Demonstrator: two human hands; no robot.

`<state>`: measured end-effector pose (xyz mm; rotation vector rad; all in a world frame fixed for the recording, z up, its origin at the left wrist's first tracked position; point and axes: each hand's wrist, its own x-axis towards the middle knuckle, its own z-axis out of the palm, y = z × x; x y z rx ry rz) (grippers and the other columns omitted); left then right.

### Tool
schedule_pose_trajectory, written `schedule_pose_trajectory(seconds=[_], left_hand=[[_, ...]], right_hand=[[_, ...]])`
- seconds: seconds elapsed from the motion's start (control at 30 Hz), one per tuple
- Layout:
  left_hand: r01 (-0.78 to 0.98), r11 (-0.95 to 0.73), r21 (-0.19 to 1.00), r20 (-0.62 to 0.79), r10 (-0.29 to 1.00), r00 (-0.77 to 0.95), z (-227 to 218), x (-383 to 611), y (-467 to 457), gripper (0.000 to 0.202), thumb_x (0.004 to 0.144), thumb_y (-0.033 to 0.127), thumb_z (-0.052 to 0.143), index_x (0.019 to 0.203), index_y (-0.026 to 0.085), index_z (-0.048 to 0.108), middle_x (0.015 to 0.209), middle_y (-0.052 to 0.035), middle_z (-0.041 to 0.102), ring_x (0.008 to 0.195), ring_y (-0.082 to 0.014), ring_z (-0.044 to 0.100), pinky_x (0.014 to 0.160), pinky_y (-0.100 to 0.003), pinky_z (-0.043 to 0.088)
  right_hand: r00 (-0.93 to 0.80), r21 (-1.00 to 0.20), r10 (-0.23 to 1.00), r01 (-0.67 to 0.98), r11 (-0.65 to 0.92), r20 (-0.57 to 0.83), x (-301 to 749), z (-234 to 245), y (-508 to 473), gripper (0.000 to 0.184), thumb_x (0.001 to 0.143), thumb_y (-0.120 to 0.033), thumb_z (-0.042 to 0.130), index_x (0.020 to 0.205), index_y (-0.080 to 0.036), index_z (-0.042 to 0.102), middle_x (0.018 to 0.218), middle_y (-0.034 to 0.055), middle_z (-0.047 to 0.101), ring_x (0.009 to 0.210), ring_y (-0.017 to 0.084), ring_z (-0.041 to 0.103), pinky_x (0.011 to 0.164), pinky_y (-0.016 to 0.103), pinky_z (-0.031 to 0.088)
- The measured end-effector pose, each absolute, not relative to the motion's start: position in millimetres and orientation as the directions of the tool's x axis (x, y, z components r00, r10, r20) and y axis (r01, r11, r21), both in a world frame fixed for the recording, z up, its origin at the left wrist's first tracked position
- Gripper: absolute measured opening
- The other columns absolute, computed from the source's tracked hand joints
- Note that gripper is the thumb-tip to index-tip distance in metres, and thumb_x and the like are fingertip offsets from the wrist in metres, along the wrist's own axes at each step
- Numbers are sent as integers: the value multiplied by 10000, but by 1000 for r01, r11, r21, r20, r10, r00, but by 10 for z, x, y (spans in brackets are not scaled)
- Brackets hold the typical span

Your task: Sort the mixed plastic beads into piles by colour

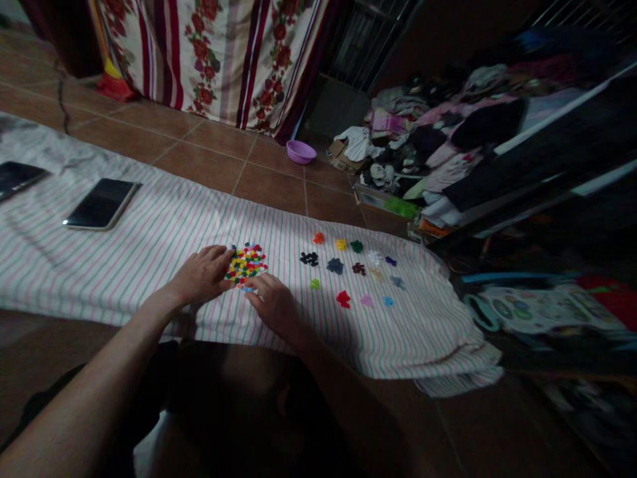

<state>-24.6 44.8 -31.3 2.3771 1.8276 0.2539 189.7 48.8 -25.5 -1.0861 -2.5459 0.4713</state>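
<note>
A flat patch of small joined pieces in red, yellow, green, blue and white [246, 262] lies on a pink-striped cloth [149, 245] spread on the tiled floor. My left hand [202, 274] rests at the patch's left edge with its fingers laid against it. My right hand [271, 300] sits at the patch's near edge, fingertips pinched at a piece there. Small single-colour heaps lie to the right: orange [318, 238], yellow [341, 244], green [356, 246], black [309, 258], grey-blue [335, 265], red [343, 299] and others.
Two dark phones [102, 204] [17, 178] lie on the cloth at the left. A purple bowl [300, 152] stands on the tiles beyond. Heaped clothes and boxes [423, 146] fill the far right, a floral curtain [223, 60] hangs behind, and toys [527, 309] lie at the right.
</note>
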Motion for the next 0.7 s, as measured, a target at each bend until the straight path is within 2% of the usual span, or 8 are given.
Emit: schedule_pose_trajectory(seconds=[0.23,0.5,0.7], left_hand=[[937,-275,216,117,960,255,-420,-294,457,637,858,506,475,1394,169,411,1427,-184,493,1292,-325,487,992,-475,462],[931,-294,214,120,954,274,-432,-310,468,644,870,486,445,1390,106,427,1410,-195,501,1279,-318,494,1032,-458,439],[931,-301,208,127,952,279,-450,-328,486,675,857,534,406,1383,113,438,1395,-193,517,1257,-340,515,1018,-473,444]], right_hand=[[-686,-409,687,570,712,240,2006,-358,498,219,860,-79,475,1005,-171,612,966,63,631,933,187,572,874,320,468],[-735,-366,624,522,771,265,2117,-290,469,245,842,-64,454,1010,-140,616,962,83,638,921,190,580,869,318,479],[-645,-424,704,572,702,297,2372,-239,516,246,870,-86,441,971,-181,644,970,54,618,883,151,599,833,272,498]])
